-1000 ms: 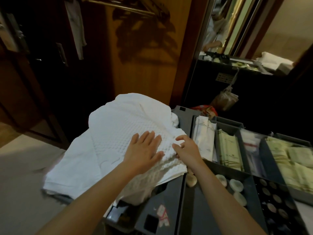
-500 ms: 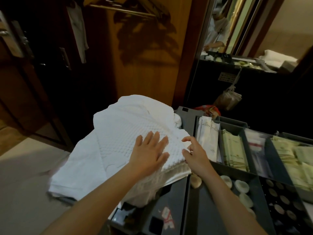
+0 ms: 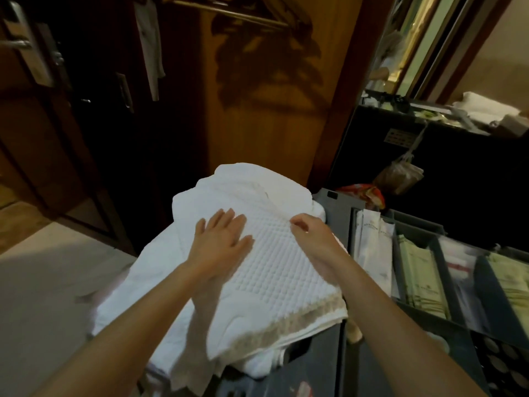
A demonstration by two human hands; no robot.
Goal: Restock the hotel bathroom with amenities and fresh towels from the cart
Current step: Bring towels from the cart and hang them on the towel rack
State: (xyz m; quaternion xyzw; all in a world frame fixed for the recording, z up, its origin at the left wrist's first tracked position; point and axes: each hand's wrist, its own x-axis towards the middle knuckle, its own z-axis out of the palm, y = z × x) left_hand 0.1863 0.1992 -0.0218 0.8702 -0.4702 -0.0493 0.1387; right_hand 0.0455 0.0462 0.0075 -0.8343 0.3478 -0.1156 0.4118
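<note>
- Since a second ago: both grips have travelled farther up the waffle towel (image 3: pixel 280 270), and the right one has come off the towel's right edge onto its top face.
- Left grip (image 3: pixel 221 243): wide, fingers straight and spread, palm flat on the towel, holding nothing.
- Right grip (image 3: pixel 313 239): narrow, fingers curled, pinching a raised ridge of the towel's cloth.
- Waffle towel: topmost of the white towel stack (image 3: pixel 137 282), left end of the grey cart (image 3: pixel 323 362).
- Sachets (image 3: pixel 372 247): upright in tray compartments, just right of the towels.
</note>
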